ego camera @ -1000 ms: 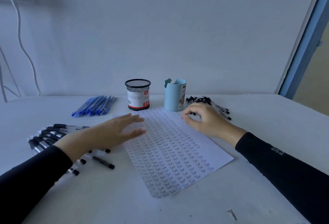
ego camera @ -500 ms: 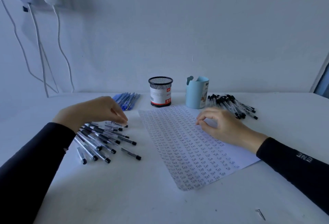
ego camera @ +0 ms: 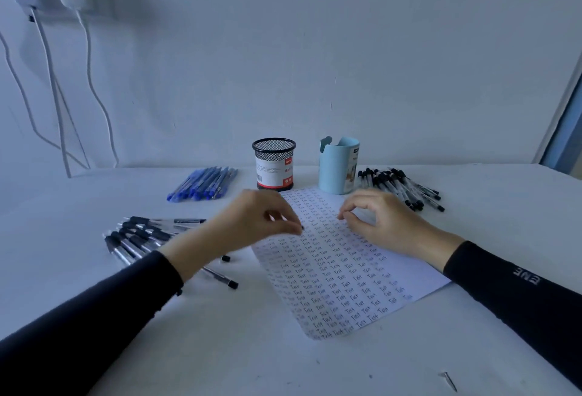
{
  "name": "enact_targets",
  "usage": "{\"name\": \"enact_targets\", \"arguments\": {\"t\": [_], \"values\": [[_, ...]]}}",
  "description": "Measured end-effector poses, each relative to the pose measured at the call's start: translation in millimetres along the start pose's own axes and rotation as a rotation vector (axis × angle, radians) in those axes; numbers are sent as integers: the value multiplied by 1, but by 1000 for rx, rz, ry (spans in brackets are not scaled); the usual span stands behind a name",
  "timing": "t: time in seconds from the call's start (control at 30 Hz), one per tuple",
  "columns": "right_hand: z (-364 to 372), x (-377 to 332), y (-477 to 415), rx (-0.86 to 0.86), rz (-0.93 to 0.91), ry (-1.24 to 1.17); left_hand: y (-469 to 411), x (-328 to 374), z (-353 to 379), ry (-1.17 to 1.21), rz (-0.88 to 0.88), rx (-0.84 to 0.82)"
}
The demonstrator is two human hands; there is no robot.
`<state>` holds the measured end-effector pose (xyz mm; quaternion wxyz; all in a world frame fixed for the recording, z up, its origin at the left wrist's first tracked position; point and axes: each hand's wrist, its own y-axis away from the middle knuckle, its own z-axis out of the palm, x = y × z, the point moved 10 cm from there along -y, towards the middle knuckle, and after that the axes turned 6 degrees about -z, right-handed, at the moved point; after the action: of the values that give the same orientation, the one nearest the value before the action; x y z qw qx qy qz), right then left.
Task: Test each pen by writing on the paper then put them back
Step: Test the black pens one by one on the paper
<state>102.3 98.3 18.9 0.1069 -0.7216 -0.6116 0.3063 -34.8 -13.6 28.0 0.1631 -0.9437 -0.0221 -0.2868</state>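
On the table (ego camera: 315, 370), the paper (ego camera: 340, 276) lay mid-width near the front edge, almost filled. The black pens (ego camera: 138, 238) were heaped toward the left edge. The left hand (ego camera: 252, 222) had curled fingers pinching a pen (ego camera: 302, 227), only its dark tip showing. The right hand (ego camera: 384, 225) rested on the paper, loosely curled and empty. Judged: the pen is light, stiff and smooth; hold it at the grip sleeve.

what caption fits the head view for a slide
Left hand pinches a pen above the paper full of written tests, right hand resting on it
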Motion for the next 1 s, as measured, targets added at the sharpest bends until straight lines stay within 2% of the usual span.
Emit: {"name": "enact_targets", "arguments": {"t": [0.1,0.17,0.23,0.3,0.4,0.47,0.6,0.7,0.83,1.0], "values": [[3,-6,0,-23,49,-13,-2,5,18,-38,32,-22],[17,-11,2,-122,117,-4,-4,-5,4,-18,-12,32],[33,-21,3,-214,125,112,-3,-16,-12,-9,-63,79],[44,-29,0,-223,112,133,-2,-25,-24,-35,-96,124],[41,-30,-6,-117,142,-63,-2,-38,-35,-42,-156,173],[32,-19,-6,-88,252,-274,-3,-42,-36,-63,-165,183],[3,2,-8,165,443,-1051,-3,-41,-27,-90,-149,146],[-9,15,-3,323,564,-1406,0,-43,-2,-195,-173,-42],[-6,23,8,282,714,-1482,11,-45,29,-289,-223,-314],[-7,28,13,373,781,-1480,15,-49,35,-350,-249,-390]]}}
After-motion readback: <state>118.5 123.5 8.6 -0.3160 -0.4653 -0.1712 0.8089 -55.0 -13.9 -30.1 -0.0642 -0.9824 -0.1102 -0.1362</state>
